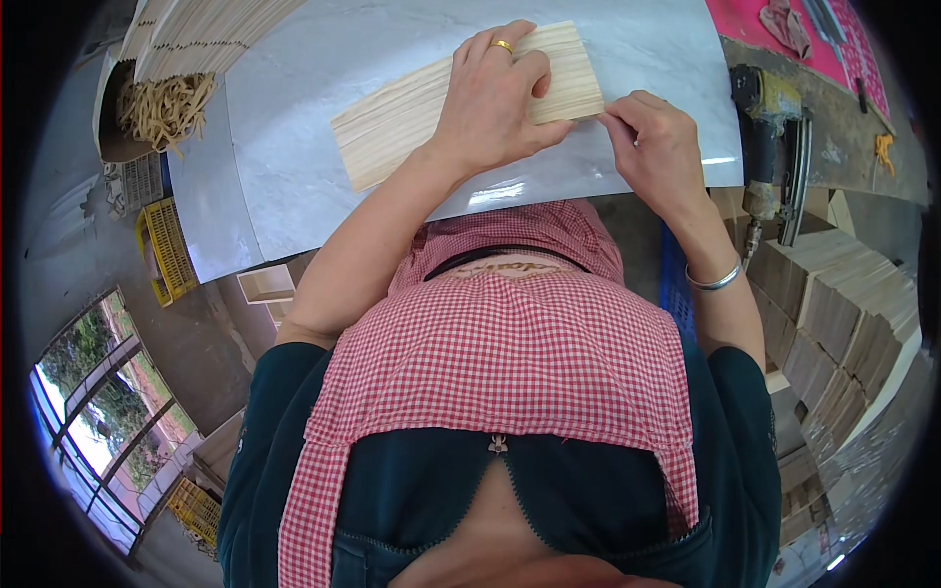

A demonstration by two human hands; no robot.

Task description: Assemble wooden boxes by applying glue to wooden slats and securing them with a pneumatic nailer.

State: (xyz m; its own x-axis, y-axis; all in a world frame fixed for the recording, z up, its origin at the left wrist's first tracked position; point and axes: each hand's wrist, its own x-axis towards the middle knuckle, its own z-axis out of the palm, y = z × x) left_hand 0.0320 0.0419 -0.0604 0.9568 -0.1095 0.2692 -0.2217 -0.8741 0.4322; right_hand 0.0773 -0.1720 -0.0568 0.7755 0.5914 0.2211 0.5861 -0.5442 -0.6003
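A flat, pale wooden board (387, 127) with straight grain lies slantwise on the grey-white marbled tabletop (294, 196). My left hand (495, 103), with a ring on one finger, holds the board down from above. Its fingers bend toward the far edge, and the thumb stretches right along the near edge. At the board's near right corner, my right hand (655, 142) is closed, with thumb and index finger pinched together. Whatever is between those fingertips is too small to make out.
Right of the table stands a nail gun (769, 108), with stacked wooden pieces (833, 304) below it. Pink cloth (750, 24) covers a surface at the far right. Far left are stacked thin slats (186, 39), a bin of pale strips (162, 113) and a yellow crate (169, 250).
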